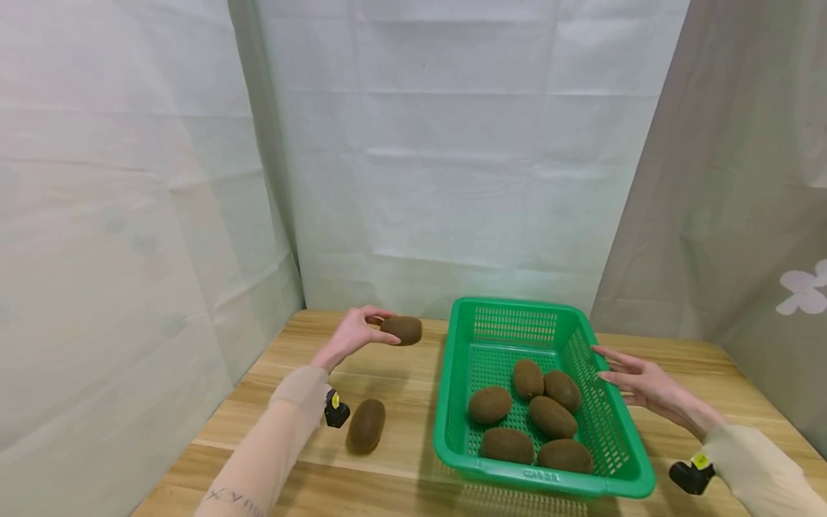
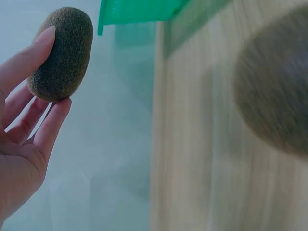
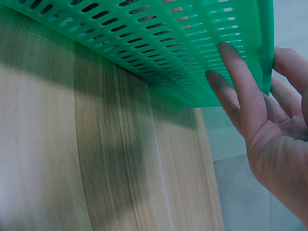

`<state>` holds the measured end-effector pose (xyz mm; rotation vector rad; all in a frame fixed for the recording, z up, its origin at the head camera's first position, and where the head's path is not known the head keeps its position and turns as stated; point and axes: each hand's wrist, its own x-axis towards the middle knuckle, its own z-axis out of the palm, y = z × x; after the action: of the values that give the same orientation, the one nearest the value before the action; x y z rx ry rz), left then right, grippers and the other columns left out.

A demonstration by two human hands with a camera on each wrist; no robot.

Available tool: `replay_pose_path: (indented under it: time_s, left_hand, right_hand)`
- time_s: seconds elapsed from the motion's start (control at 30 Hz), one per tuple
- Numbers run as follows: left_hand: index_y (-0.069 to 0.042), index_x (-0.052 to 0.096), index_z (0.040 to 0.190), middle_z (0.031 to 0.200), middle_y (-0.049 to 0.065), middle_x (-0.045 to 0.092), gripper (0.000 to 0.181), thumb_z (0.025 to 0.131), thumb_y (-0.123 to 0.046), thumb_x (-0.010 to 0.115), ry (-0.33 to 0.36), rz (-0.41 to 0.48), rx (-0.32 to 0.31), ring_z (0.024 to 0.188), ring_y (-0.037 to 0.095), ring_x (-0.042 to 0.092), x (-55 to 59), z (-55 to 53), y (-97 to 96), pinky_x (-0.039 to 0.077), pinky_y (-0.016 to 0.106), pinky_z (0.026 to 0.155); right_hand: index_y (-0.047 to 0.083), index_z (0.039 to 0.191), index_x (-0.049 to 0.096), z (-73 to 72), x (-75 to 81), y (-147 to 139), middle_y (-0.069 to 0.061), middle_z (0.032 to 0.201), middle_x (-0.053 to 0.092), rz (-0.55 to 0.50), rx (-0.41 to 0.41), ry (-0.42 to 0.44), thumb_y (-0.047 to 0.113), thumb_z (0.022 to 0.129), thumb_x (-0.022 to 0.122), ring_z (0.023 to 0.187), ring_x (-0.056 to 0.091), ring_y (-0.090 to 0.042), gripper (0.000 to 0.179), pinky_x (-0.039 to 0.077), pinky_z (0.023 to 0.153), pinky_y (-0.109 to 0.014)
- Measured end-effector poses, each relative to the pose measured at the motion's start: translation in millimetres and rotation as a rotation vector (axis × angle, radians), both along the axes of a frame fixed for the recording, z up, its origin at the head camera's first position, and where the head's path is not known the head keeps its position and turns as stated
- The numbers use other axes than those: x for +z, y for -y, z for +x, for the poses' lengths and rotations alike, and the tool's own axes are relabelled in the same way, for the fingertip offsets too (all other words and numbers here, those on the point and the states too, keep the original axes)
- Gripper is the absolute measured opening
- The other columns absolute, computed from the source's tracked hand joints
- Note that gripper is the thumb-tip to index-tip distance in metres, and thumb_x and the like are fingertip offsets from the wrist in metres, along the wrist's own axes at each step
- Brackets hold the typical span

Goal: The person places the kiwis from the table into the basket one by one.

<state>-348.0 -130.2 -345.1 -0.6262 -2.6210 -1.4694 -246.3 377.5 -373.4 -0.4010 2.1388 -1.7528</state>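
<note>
My left hand (image 1: 359, 334) pinches a brown kiwi (image 1: 402, 330) between thumb and fingers, held up over the table left of the green basket (image 1: 446, 402). In the left wrist view the thumb lies on one side of this kiwi (image 2: 65, 53) and fingertips sit at its lower end. A second kiwi (image 1: 366, 426) lies on the table below the left forearm. My right hand (image 1: 652, 388) is at the basket's right side, its fingers extended. In the right wrist view, two fingertips (image 3: 230, 53) rest against the slotted outer wall (image 3: 159, 36).
Several kiwis (image 1: 489, 405) lie inside the basket, mostly towards its near and right parts. The wooden table (image 1: 310, 474) carries everything. White cloth (image 1: 452, 179) hangs behind and on the left, and a greyer cloth (image 1: 711, 215) on the right.
</note>
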Motion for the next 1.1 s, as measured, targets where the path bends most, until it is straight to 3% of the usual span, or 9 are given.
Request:
replay_pose_path:
  time_s: [0.2, 0.5, 0.63, 0.77, 0.83, 1.0, 1.1]
  left_hand:
    - [-0.013, 0.068, 0.106, 0.106, 0.004, 0.059, 0.05, 0.061, -0.025, 0.085, -0.009, 0.008, -0.02, 0.094, 0.021, 0.055, 10.3, -2.7, -20.5, 0.048, 0.036, 0.073]
    - [-0.013, 0.068, 0.104, 0.103, 0.001, 0.059, 0.046, 0.062, -0.023, 0.085, -0.037, 0.014, -0.055, 0.092, 0.018, 0.054, 23.6, -3.0, -53.7, 0.047, 0.034, 0.072]
    - [-0.011, 0.068, 0.104, 0.103, 0.001, 0.059, 0.046, 0.063, -0.021, 0.084, -0.066, 0.014, -0.082, 0.091, 0.018, 0.054, 33.0, -2.0, -73.9, 0.047, 0.032, 0.071]
    - [-0.009, 0.068, 0.105, 0.103, 0.002, 0.059, 0.046, 0.064, -0.02, 0.083, -0.096, -0.01, -0.112, 0.09, 0.018, 0.054, 39.2, -1.8, -97.2, 0.047, 0.03, 0.07]
    - [-0.008, 0.067, 0.106, 0.102, 0.002, 0.059, 0.046, 0.064, -0.019, 0.083, -0.111, -0.023, -0.122, 0.09, 0.018, 0.054, 40.1, -2.4, -109.0, 0.046, 0.028, 0.07]
    - [-0.007, 0.068, 0.105, 0.101, 0.003, 0.06, 0.047, 0.063, -0.019, 0.084, -0.141, -0.041, -0.115, 0.088, 0.019, 0.054, 40.8, -2.2, -137.3, 0.046, 0.025, 0.069]
    - [-0.006, 0.068, 0.104, 0.1, 0.003, 0.06, 0.047, 0.062, -0.02, 0.085, -0.158, -0.055, -0.096, 0.087, 0.018, 0.055, 40.2, -0.1, -153.6, 0.045, 0.024, 0.068]
  right_hand:
    - [0.008, 0.145, 0.012, 0.0, -0.2, -0.1, -0.025, 0.144, -0.005, 0.012, -0.007, -0.006, 0.012, 0.096, 0.046, 0.124, 0.016, -0.04, 0.061, 0.042, 0.086, -0.042]
    - [0.007, 0.145, 0.011, 1.3, -0.5, 0.0, -0.024, 0.144, -0.006, 0.01, -0.004, -0.003, 0.012, 0.096, 0.046, 0.125, 0.008, -0.044, 0.06, 0.04, 0.088, -0.043]
    - [0.007, 0.145, 0.012, 1.1, -0.1, 1.0, -0.024, 0.145, -0.005, 0.011, -0.006, -0.011, 0.012, 0.096, 0.046, 0.125, 0.012, -0.041, 0.06, 0.041, 0.088, -0.043]
    - [0.007, 0.145, 0.012, 0.9, 0.4, 1.0, -0.025, 0.144, -0.004, 0.005, -0.014, -0.012, 0.012, 0.096, 0.046, 0.122, 0.032, -0.024, 0.06, 0.043, 0.086, -0.041]
    - [0.007, 0.145, 0.013, 1.0, 0.4, 1.1, -0.025, 0.144, -0.004, 0.007, -0.017, -0.016, 0.012, 0.096, 0.047, 0.12, 0.034, -0.02, 0.06, 0.043, 0.085, -0.04]
    - [0.007, 0.145, 0.013, 1.3, 0.4, 2.2, -0.026, 0.144, -0.002, 0.014, -0.02, -0.024, 0.013, 0.095, 0.047, 0.124, 0.021, -0.036, 0.06, 0.042, 0.086, -0.041]
    - [0.006, 0.145, 0.013, 0.4, 0.0, 1.8, -0.025, 0.144, -0.002, 0.018, -0.022, -0.023, 0.014, 0.095, 0.048, 0.124, 0.022, -0.035, 0.061, 0.042, 0.086, -0.041]
